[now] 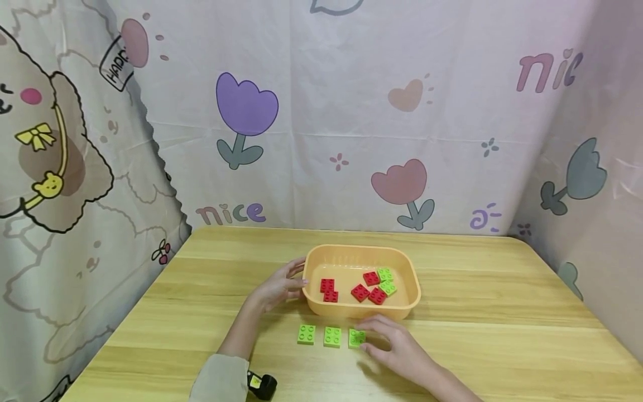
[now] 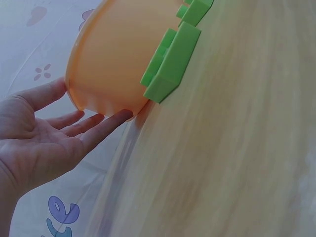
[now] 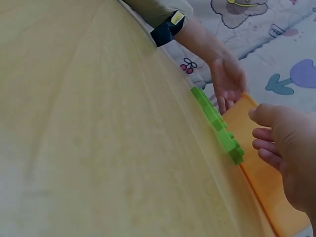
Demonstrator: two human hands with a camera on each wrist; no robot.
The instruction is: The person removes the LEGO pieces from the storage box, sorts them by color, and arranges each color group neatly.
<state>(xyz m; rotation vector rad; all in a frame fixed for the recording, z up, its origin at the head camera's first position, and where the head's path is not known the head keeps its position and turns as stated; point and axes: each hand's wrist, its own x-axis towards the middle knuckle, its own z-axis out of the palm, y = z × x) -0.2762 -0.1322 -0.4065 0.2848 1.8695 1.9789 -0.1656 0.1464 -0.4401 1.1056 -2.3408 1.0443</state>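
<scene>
My left hand touches the left end of an orange plastic basin, its fingers mostly straight along the outside wall. In the left wrist view, the left thumb reaches the basin's rim. In front of the basin, three green toy building blocks stand in a row: a left block, a middle block and a right block. My right hand hovers by the right block, thumb and fingers loosely bent and apart. The right wrist view shows nothing between its fingers.
Inside the basin lie several red blocks and two green blocks. A wooden table carries everything. Printed curtains hang behind and at both sides. A black wrist device is by the left sleeve.
</scene>
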